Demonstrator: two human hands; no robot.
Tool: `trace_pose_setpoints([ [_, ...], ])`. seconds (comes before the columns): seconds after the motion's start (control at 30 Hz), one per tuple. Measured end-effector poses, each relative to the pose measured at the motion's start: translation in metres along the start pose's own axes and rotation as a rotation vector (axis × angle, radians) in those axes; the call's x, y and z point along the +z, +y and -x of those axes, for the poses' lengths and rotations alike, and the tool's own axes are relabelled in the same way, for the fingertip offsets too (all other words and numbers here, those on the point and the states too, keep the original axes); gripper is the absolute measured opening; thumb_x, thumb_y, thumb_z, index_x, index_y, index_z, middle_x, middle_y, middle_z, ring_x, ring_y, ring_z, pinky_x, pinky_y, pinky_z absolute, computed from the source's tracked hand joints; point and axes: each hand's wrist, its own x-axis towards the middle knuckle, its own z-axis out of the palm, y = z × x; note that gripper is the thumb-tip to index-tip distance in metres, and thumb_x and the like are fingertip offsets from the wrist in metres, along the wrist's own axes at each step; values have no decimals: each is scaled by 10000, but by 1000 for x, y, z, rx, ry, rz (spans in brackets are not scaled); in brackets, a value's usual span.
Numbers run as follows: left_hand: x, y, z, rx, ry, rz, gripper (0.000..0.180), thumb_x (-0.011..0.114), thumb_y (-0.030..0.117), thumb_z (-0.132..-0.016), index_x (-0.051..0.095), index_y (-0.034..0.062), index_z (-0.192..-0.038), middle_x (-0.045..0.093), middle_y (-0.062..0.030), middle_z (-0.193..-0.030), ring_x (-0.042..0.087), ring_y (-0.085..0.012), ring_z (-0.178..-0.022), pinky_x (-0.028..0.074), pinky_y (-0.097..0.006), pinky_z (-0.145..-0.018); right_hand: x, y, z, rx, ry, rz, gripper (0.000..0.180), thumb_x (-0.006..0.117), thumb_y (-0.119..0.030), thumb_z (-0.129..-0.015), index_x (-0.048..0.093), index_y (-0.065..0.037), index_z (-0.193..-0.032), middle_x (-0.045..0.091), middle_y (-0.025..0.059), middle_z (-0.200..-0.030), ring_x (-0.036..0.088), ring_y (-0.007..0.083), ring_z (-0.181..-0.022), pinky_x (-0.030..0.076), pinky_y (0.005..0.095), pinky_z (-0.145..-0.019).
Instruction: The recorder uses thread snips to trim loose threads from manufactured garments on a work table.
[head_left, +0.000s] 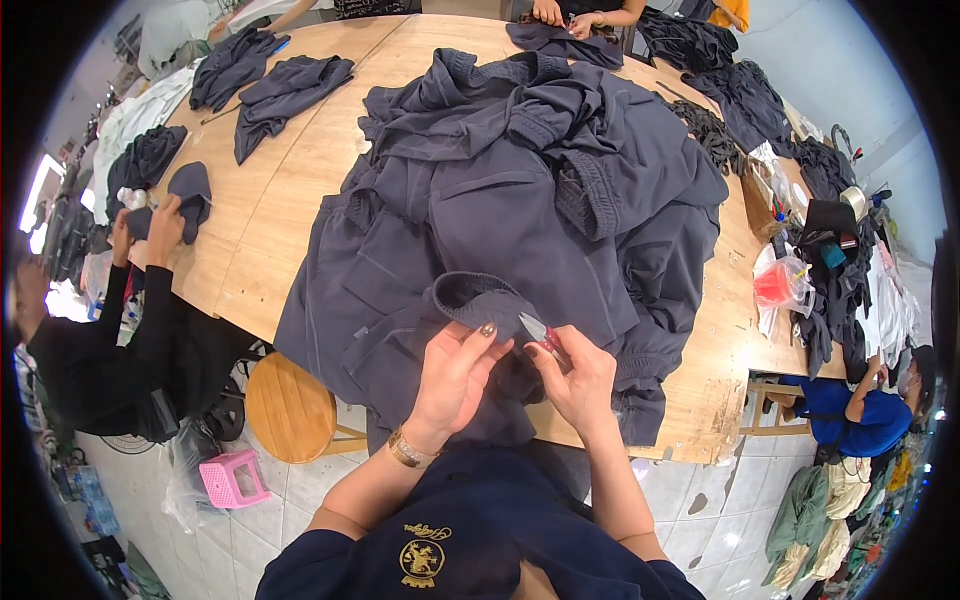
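Forearms (375, 482) angled up from the lower edge, the left hand (450, 385) pinches a dark gathered cuff (470, 294) at centre, the right hand (580, 382) curls round snips (549, 342) beside it, a garment pile (500, 215) heaped above.

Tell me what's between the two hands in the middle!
Gathered dark grey cloth, pinched by the left hand, and the metal blades of snips, held in the right hand; the head view shows this.
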Motion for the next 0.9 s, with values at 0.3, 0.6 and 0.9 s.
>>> trace_pose_setpoints([
  [0.3,6,-1,3,52,11,-81,206,522,60,-909,550,-4,-1103,598,-76,-1086,563,-148,-997,460,-317,-905,-1,1,-5,-78,6,67,273,685,-260,-784,527,-52,-703,519,77,-611,522,251,-490,393,321,-465],
  [0.6,5,-2,2,66,27,-100,203,521,55,-911,553,5,-1104,598,-72,-1090,563,-146,-999,461,-322,-903,-5,4,-3,14,23,24,264,692,-265,-778,547,-53,-717,520,75,-611,521,250,-490,387,316,-466],
  [0.9,5,2,1,17,29,-15,201,505,106,-926,546,-4,-1089,602,-87,-1072,572,-147,-978,473,-315,-872,-1,7,2,-50,24,47,272,698,-281,-765,550,-58,-716,524,71,-616,518,248,-488,386,321,-472],
])
